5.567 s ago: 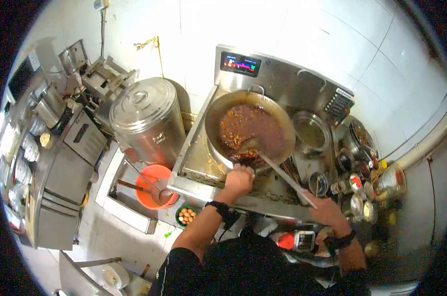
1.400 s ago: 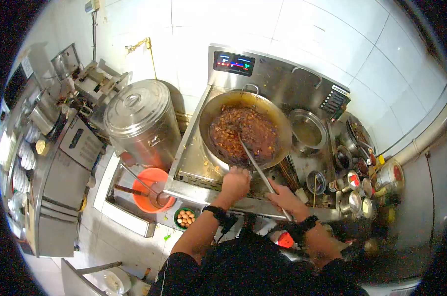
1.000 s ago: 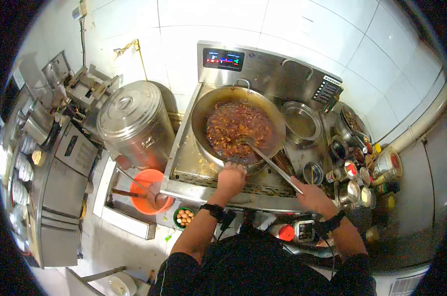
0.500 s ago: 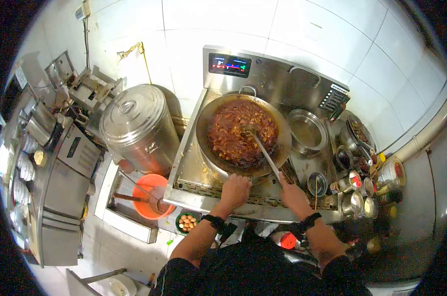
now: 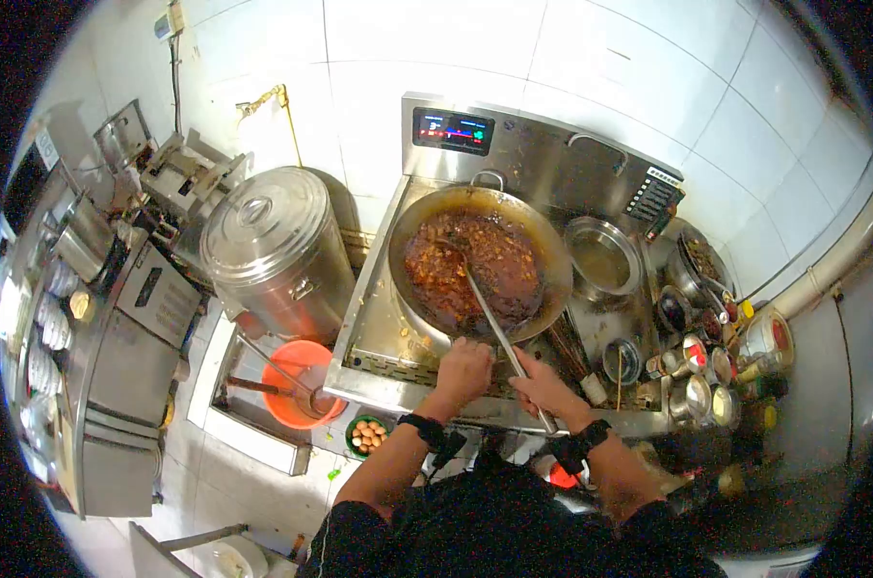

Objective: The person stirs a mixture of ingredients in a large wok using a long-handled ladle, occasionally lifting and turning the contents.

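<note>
A large wok (image 5: 555, 299) on the stove holds a dark red-brown, oily sauce (image 5: 494, 275) with lighter bits in it. My left hand (image 5: 465, 371) is closed at the wok's near edge, and its fingers hide the part it grips. Wrapped round the handle of a long-handled metal cooking utensil (image 5: 495, 323) is my right hand (image 5: 544, 387). The utensil's head is sunk in the sauce left of the middle, so its shape is hidden. The handle's end sticks out below my right hand.
A metal pot (image 5: 605, 258) stands right of the wok, near several seasoning jars (image 5: 689, 395). Left of the stove (image 5: 374, 337) are a tall lidded pot (image 5: 282, 250), an orange bucket (image 5: 297, 409) and a green bowl of eggs (image 5: 368, 435). A control panel (image 5: 453, 130) stands behind.
The utensil's head has moved left and away from me through the sauce. My right hand has come left and lower, and the handle stands steeper. My left hand stays at the wok's edge.
</note>
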`<state>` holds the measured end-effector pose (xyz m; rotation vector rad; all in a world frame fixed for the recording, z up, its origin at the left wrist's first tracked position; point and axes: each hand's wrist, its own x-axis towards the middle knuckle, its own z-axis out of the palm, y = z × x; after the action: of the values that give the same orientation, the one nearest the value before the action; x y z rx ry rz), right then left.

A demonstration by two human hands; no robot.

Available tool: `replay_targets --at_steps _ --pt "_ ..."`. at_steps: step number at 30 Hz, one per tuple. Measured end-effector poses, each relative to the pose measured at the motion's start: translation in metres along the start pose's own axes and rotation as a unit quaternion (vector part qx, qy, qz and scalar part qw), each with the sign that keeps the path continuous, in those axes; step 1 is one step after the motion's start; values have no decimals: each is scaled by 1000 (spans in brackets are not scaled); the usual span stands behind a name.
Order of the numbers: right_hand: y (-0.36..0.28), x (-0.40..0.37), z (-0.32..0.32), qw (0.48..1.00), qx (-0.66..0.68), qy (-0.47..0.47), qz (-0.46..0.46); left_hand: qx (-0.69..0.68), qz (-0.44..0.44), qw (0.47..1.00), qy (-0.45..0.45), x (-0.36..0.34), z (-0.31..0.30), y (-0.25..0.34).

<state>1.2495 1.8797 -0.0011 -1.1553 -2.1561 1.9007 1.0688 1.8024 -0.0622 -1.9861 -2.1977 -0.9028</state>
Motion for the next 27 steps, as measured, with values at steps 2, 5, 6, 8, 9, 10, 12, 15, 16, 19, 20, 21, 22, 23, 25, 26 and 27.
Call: replay_targets --at_steps 2,5,6,8,9,10,12,15,16,19,20,21,22,23,25,26,27 --pt "3 -13 -3 1000 -1 -12 -1 12 15 1000 8 -1 4 -1" --pt "0 -40 -13 998 -62 -24 4 26 12 999 22 -1 8 -2" --pt "-6 -51 -18 995 -86 -28 31 27 4 999 22 -2 6 0" --pt "-29 -76 -27 990 -99 -45 93 30 -12 999 21 -2 -4 7" --pt "-25 -81 -34 986 -133 -42 89 37 -9 999 17 -3 -1 6" --pt "-20 -87 -43 982 -167 -39 85 43 -6 999 13 -4 5 3" --pt "-2 -98 -64 960 -279 -7 31 52 -7 999 -1 -5 7 2" --pt "43 -106 -89 854 -500 79 -120 47 -15 999 -15 -1 3 2" --pt "31 -110 -86 846 -524 83 -59 36 -13 999 -12 -1 4 1" --pt "0 -116 -77 803 -583 107 61 32 32 999 1 -5 32 -18" --pt "12 -107 -77 788 -600 125 60 35 52 998 6 -3 33 -20" --pt "20 -99 -78 771 -618 143 57 24 45 999 3 -3 34 -22" --pt "21 -92 -78 769 -621 140 61 13 37 999 0 -2 21 -17" --pt "19 -83 -74 767 -624 136 63 3 28 1000 -2 -1 11 -15" --pt "23 -65 -70 765 -627 134 52 11 17 1000 15 -2 6 -10" --pt "30 -54 -68 766 -627 137 40 14 12 1000 25 -1 6 -8" --pt "36 -42 -67 767 -626 140 29 10 12 1000 27 0 6 -8"
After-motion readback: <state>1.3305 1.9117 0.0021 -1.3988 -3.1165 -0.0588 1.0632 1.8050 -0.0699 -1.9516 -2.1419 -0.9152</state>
